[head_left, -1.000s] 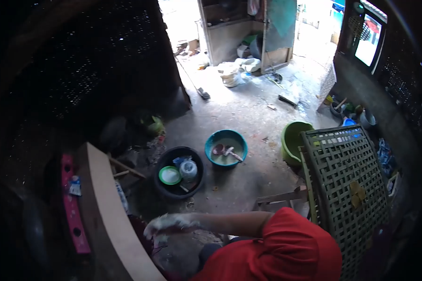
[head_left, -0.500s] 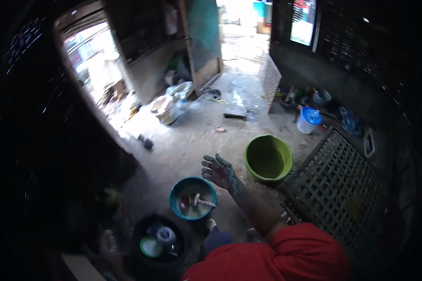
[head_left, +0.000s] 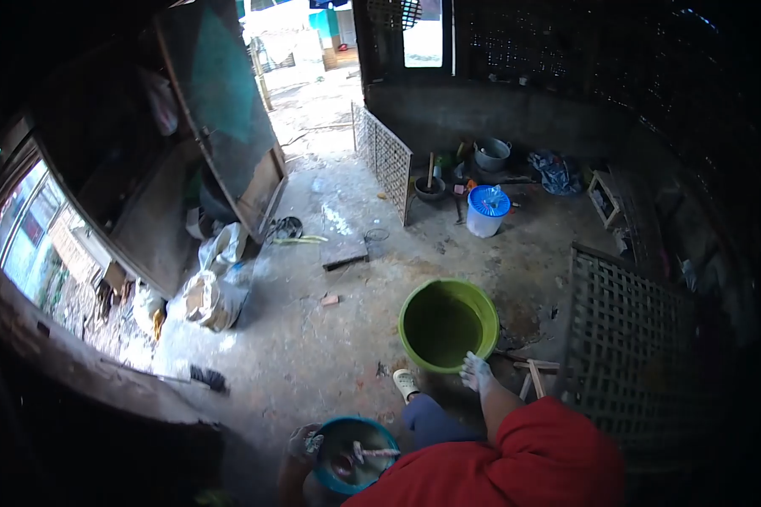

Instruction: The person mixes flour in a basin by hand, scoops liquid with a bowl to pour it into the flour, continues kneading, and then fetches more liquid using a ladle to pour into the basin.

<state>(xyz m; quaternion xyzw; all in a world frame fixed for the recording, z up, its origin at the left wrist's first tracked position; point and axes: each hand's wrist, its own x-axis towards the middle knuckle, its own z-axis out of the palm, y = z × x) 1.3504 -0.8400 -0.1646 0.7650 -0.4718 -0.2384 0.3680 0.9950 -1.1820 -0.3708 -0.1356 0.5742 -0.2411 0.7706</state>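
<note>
A large green tub [head_left: 407,346] stands on the floor in front of me, dark inside. My right hand [head_left: 478,373], coated in pale residue, is at its near right rim with the fingers stretched out; whether they press on the rim is hard to tell. Closer to my body sits a teal basin [head_left: 320,476] of cloudy liquid. A dipper [head_left: 343,464] with a pale handle rests in it. My left hand [head_left: 305,443], wet and smeared, grips the basin's left rim, its fingers partly in shadow.
My foot in a pale clog [head_left: 405,384] is between tub and basin. A woven bamboo panel [head_left: 617,338] leans at right. Farther off are a white bucket with a blue lid [head_left: 487,211], a grey pot [head_left: 491,155], white sacks [head_left: 211,300], a brush [head_left: 209,378] and a low lattice gate [head_left: 385,160].
My right hand has come down from mid-air to the green tub's rim. The left hand has moved from the dark lower left to the teal basin. The view has swung right.
</note>
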